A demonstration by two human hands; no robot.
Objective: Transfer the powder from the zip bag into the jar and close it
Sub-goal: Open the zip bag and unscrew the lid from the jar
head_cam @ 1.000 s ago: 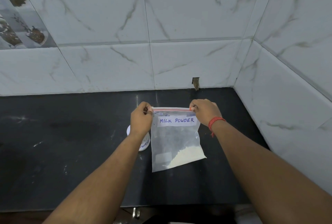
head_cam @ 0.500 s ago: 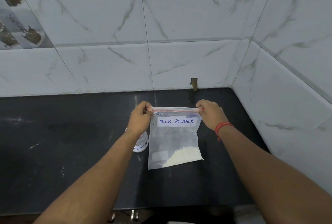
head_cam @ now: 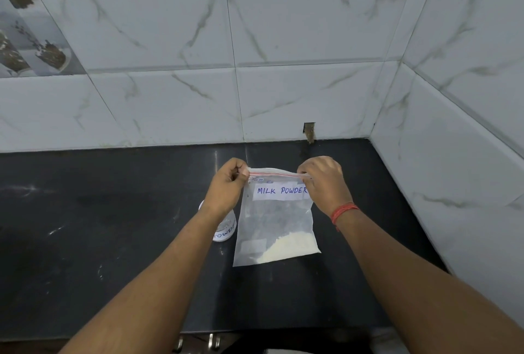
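Observation:
A clear zip bag [head_cam: 276, 228] labelled "MILK POWDER" hangs upright over the black counter, with white powder [head_cam: 286, 248] settled in its lower right corner. My left hand [head_cam: 226, 186] pinches the top left corner of the bag at its red zip strip. My right hand [head_cam: 323, 177] pinches the top right end of the same strip. A small clear jar [head_cam: 225, 230] with a white label stands on the counter just left of the bag, mostly hidden behind my left wrist. Whether the jar carries a lid I cannot tell.
The black counter [head_cam: 99, 226] runs left from the bag. White marble-look tiled walls [head_cam: 283, 84] close it off behind and on the right, forming a corner. The counter's front edge [head_cam: 255, 333] lies near the bottom, with metal hooks below it.
My right hand has slid back left along the zip strip, now covering the label's right end. The left hand keeps its grip on the left corner. The bag's top edge bulges slightly.

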